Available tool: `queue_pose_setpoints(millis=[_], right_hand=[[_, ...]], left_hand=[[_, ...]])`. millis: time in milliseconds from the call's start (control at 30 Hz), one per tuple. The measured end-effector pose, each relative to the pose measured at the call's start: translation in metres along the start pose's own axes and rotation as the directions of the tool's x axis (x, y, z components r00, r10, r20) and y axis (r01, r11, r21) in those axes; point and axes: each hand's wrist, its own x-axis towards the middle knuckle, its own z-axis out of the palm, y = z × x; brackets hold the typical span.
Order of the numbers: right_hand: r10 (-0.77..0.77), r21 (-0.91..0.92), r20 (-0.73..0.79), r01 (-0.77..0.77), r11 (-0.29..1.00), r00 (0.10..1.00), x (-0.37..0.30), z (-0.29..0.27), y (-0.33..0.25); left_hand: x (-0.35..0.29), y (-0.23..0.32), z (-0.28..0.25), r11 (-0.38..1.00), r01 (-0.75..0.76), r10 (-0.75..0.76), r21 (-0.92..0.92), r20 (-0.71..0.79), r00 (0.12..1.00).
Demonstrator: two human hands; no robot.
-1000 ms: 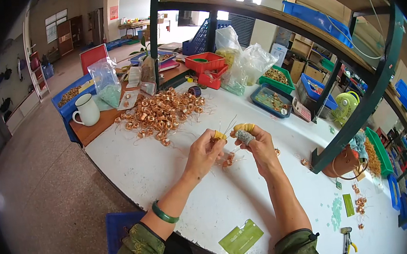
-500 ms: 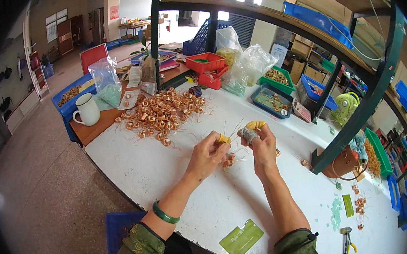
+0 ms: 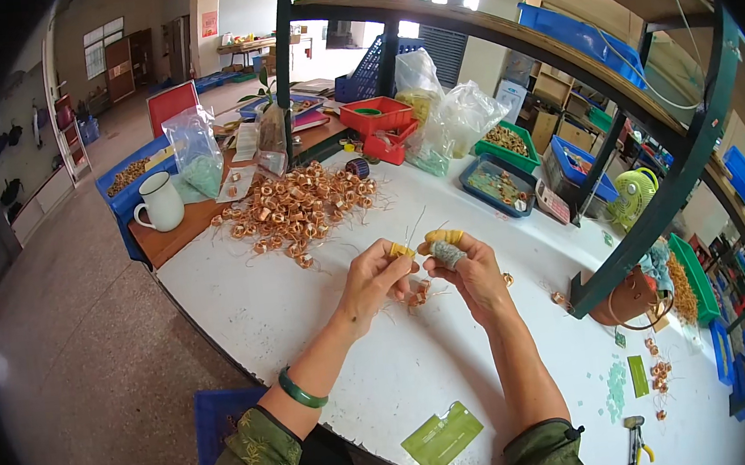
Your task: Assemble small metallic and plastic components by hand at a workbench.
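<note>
A green packet point(image 3: 444, 441) at the lower centre of the frame carries small pale print; a red poster point(image 3: 209, 24) at the upper left is too far off to read. A coil heap point(image 3: 298, 205), copper-coloured, lies on the white counter point(image 3: 245, 307) above and left of centre, near a white mug point(image 3: 161, 203). Farther back are 2 red bins point(image 3: 377, 119), with clear bags point(image 3: 469, 116) beside them and a dark tray point(image 3: 500, 206) to their right. A dark shelf post point(image 3: 650, 224) slants across the right side, partly blocking the view behind.

Thin wires point(image 3: 417, 225), pale and splayed, rise at the centre of the frame from the left hand point(image 3: 373, 282), whose yellow-capped fingers seem to pinch them. The right hand point(image 3: 478, 281), with 1 yellow cap point(image 3: 445, 236) and a grey wrap point(image 3: 446, 253), is just beside it, fingers curled; I cannot tell whether they grip anything. A loose coil point(image 3: 419, 295) lies just below.
</note>
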Motion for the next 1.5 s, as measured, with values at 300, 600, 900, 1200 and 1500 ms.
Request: queue_pose_setpoints(millis=[300, 600, 900, 1200, 1500], right_hand=[[-0.346, -0.231, 0.009, 0.338, 0.912, 0.938, 0.004, -0.003, 0.02], [-0.263, -0.056, -0.126, 0.258, 0.964, 0.956, 0.002, -0.005, 0.0], [-0.312, -0.13, -0.03, 0.306, 0.943, 0.95, -0.002, 0.005, 0.005], [-0.327, -0.108, 0.02, 0.327, 0.939, 0.945, -0.002, -0.002, 0.003], [-0.112, -0.19, -0.029, 0.105, 0.976, 0.993, -0.003, -0.007, -0.012]], left_hand=[[-0.001, 0.004, 0.002, 0.987, 0.105, -0.088, -0.122, 0.131, 0.987], [0.001, -0.001, -0.009, 0.988, 0.098, -0.081, -0.119, 0.141, 0.987], [-0.002, 0.006, -0.001, 0.978, 0.148, -0.127, -0.148, 0.144, 0.981], [-0.001, 0.005, -0.006, 0.978, 0.171, -0.143, -0.118, 0.211, 0.967], [0.0, 0.002, -0.006, 0.993, 0.098, -0.087, -0.064, 0.151, 0.985]])
